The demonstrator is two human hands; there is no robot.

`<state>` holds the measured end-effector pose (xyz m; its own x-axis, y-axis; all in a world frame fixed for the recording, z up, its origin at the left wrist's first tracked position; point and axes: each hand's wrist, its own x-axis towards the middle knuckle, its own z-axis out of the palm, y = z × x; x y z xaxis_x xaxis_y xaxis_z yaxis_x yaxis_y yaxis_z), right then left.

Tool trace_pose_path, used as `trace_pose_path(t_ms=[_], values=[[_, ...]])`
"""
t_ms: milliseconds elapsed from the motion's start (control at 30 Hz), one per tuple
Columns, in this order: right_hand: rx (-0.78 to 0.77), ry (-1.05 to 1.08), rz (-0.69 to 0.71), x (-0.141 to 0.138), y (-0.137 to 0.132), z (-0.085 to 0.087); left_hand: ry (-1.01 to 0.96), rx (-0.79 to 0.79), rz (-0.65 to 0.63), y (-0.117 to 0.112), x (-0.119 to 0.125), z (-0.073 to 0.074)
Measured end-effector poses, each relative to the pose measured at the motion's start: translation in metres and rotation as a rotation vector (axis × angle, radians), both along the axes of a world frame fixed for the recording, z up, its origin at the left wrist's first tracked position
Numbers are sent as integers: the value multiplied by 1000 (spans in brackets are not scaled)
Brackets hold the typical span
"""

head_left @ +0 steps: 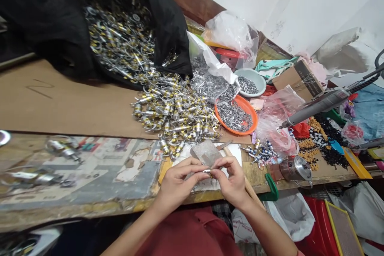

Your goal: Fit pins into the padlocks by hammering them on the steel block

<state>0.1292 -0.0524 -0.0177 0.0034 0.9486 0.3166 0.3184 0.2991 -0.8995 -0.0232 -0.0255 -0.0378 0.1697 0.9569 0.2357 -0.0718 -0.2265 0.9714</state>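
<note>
My left hand [177, 182] and my right hand [231, 180] meet at the table's front edge, fingers pinched together on one small silver and gold metal clasp [208, 172]. Just beyond my fingers lies a grey metal block [206, 153] on white paper. A large heap of the same silver and gold clasps [174, 112] spills out of a black bag [168, 28] onto brown cardboard [60, 100] behind the block.
An orange bowl [251, 127] and a pale bowl [260, 80] hold small metal parts. To the right lie clear plastic bags [231, 32], a grey power tool [321, 104], a small steel pot [295, 168], beads and a cardboard box [300, 76]. A green clamp [271, 192] grips the table edge.
</note>
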Motion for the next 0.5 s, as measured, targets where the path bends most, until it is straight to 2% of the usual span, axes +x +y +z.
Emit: trace_pose_path(t_ms=[100,200,267,367,500], values=[[207,-117,5,3,-5,-3,-91,-156,-30,-2,-1,3],[503,-422,85,12,-7,-5,-187,-249,-22,-2,-2,6],[637,-581,138,18,-7,-4,-183,-251,-16,-3,-3,9],[719,-700,217,25,-6,-1,-71,-180,-3,-3,-5,15],[713,-746,251,26,-5,6,75,-89,-26,-2,-8,20]])
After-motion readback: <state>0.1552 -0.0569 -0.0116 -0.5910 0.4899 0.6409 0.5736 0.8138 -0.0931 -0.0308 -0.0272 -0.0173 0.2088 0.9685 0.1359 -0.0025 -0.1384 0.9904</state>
